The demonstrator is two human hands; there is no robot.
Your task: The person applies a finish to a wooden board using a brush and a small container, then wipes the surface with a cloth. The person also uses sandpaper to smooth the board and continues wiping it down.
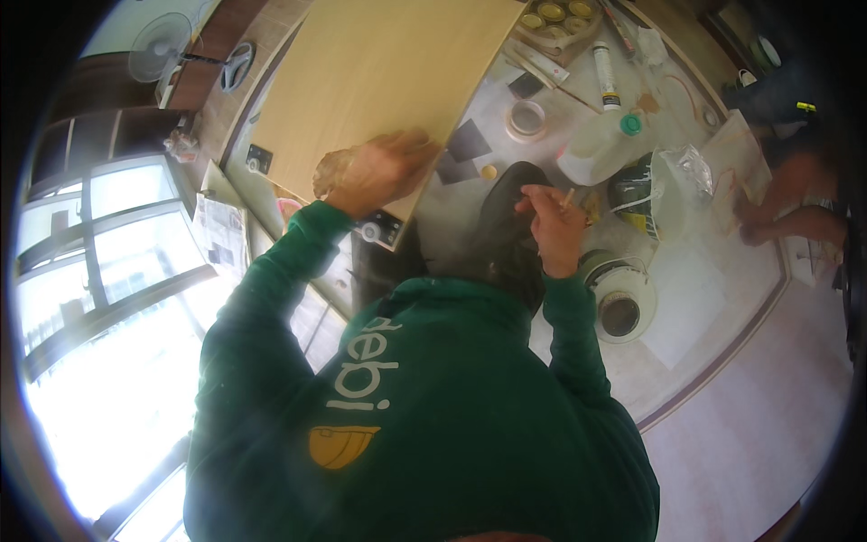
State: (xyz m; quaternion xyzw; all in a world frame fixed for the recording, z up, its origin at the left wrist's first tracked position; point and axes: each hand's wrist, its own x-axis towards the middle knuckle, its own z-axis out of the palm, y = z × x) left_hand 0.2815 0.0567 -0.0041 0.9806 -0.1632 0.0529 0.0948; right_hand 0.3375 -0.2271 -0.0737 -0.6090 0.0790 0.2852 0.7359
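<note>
A pale wood-coloured door panel [388,72] lies across the top of the view, with metal cup hinges on dark squares near its lower edge, one hinge [258,160] at the left and another hinge [372,232] at the right. My left hand [386,167] rests on the panel near its lower right corner, fingers closed over a crumpled beige cloth [333,172]. Off the panel to the right, my right hand [554,230] is raised with its fingers curled. A short white stick like a cigarette [567,198] pokes out between them.
Right of the panel stand a tape roll [526,119], a translucent jug [591,154] with a green cap, a sealant tube [605,77] and an open white bucket [623,303]. Several tins [555,18] sit farther back. Another person's bare limb [795,203] shows at the far right.
</note>
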